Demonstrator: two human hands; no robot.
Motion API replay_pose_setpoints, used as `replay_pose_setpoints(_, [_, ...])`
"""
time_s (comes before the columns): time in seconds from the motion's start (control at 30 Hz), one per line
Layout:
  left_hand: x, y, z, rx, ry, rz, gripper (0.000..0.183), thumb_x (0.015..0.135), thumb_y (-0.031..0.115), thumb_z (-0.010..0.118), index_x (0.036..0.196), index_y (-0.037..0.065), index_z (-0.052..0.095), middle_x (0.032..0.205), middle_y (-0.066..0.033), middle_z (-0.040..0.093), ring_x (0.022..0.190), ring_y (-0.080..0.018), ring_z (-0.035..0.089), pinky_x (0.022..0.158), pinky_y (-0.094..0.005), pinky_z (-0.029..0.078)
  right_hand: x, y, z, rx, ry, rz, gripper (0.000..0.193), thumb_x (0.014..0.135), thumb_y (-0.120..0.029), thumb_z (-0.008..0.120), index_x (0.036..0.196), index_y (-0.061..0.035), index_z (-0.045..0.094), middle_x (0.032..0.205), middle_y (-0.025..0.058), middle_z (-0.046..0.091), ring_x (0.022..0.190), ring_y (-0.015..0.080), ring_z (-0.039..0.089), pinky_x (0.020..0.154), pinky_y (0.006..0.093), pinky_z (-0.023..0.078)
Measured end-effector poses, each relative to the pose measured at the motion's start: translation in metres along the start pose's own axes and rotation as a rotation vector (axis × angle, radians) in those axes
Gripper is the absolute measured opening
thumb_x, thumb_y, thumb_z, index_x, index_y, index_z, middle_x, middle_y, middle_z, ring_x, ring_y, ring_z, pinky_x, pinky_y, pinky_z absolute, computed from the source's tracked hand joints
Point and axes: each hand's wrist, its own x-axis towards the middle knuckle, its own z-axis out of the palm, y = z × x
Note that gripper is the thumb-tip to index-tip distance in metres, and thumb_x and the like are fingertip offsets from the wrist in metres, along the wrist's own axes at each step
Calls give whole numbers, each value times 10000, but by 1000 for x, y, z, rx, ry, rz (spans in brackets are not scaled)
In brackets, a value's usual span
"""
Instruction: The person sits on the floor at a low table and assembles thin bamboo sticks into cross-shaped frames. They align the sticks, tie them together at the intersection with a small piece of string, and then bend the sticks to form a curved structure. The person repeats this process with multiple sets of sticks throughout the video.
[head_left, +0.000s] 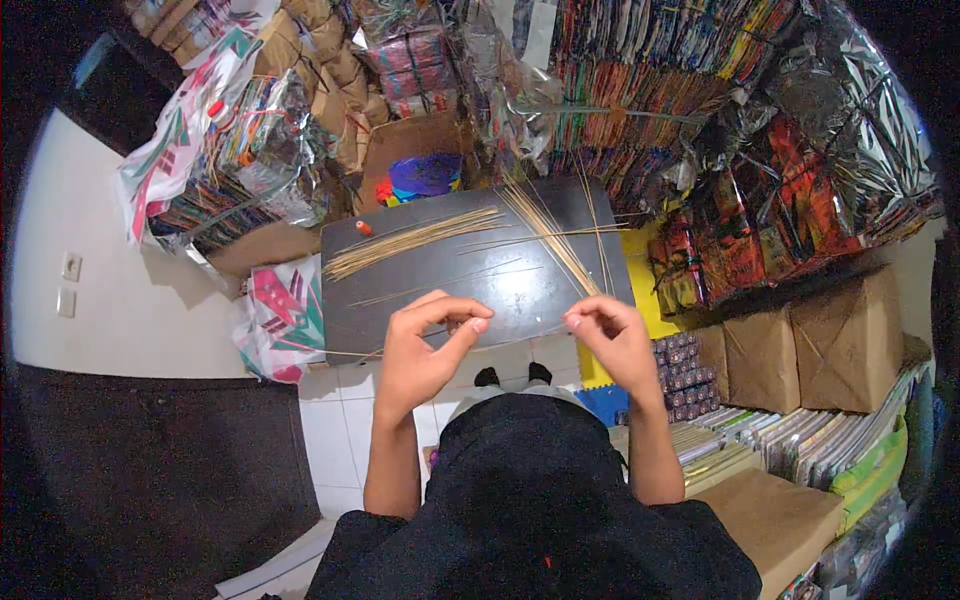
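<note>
My left hand (430, 345) is raised over the near edge of a dark table (400, 285), its thumb and forefinger pinched together. Opposite it, my right hand (618, 340) makes a similar pinch near the table's right corner. Whatever the two pinches hold is too fine to make out. A long bundle of thin bamboo sticks (420, 240) lies across the left half of the table. Another bundle of sticks (550, 240) slants toward my right hand. Several loose sticks (440, 284) lie between and beside them. A small orange spool (364, 228) stands behind the left bundle.
Tall stacks of colourful folded sheets (640, 100) rise behind the table. Plastic-wrapped bundles (260, 150) stand at the left. Brown paper packages (845, 340) and small stacked boxes (685, 375) are at the right. Purple and red material (425, 178) lies beyond the table.
</note>
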Motion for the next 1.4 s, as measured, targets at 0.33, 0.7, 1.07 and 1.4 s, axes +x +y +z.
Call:
replay_pose_setpoints(0.33, [2,-14,-26,-169,46,-92,107,842,67,731,922,-3,741,802,-13,672,709,-64,549,658,-233,425,29,56,-58,-369,248,-72,167,902,-80,630,1040,-21,702,884,48,682,829,128,612,758,275,477])
replay_pose_setpoints(0.7, [2,-21,-41,-344,108,-226,124,865,62,725,965,-11,722,817,16,660,761,-44,573,697,-199,430,15,98,-37,-157,-142,60,318,964,-126,494,1206,3,655,1152,135,695,1146,230,622,1031,346,442])
replay_pose_setpoints(1.07, [10,-44,-42,-431,318,-303,139,874,77,725,996,9,720,861,7,672,776,-53,570,691,-218,420,2,98,-53,144,-231,209,144,960,-105,617,1003,15,684,902,65,695,830,143,667,802,294,540])
replay_pose_setpoints(1.4, [20,-63,-42,-533,371,-351,219,890,126,739,1083,28,706,865,21,647,661,-20,495,586,-194,403,0,92,-59,309,15,249,161,967,-148,628,987,8,661,879,59,680,810,148,670,787,295,546])
